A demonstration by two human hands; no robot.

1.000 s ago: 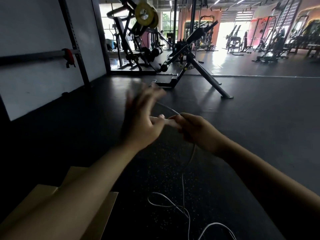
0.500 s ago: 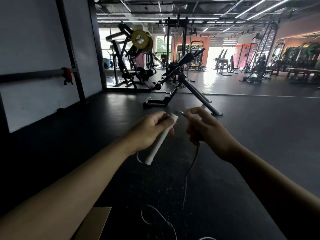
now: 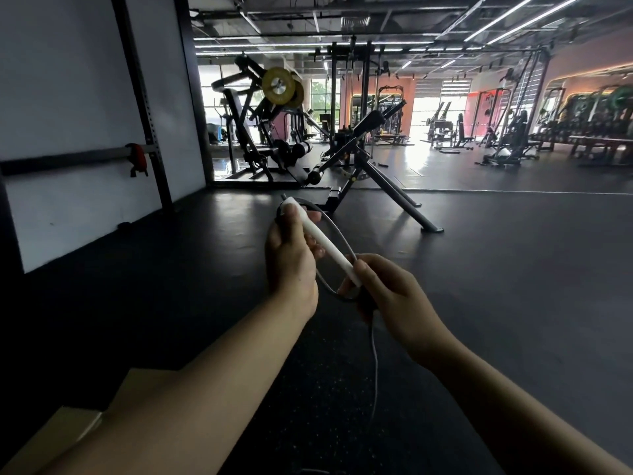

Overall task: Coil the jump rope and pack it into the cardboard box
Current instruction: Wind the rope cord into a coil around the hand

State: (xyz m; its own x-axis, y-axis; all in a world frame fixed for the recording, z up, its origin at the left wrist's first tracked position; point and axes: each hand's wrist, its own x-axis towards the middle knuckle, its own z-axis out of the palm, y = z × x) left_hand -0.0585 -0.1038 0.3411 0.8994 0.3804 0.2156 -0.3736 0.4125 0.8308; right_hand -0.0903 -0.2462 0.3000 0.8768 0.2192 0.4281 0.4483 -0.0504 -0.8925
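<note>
At about 7 o'clock, low in the head view, a corner of the cardboard box shows behind the left forearm, with a flap standing up beside it. It sits on the dark gym floor, well apart from the hands, so the packing step is not yet near.

Near the middle, the left hand grips the upper part of the white handle of the jump rope. Its fingers are curled round the handle and its thumb lies along the top end. The handle tilts from about 11 o'clock down to 5 o'clock. A grey loop of cord arcs out from the top end, round the right side of the handle and back under it.

Further right, the right hand pinches the lower end of the handle and the bottom of that loop together, fingers closed on both. From under this hand the rest of the cord hangs down toward 6 o'clock and runs out of sight at the lower edge.

The likely risk is that the loop springs open: the cord looks stiff, and only the right pinch holds it against the handle. If that hand shifts to take the next turn, the first loop may slip free. The trailing length could also kink or snag on the floor as it is drawn up, giving uneven coils that may not sit flat in the box.

At far right, gym machines stand well clear.
</note>
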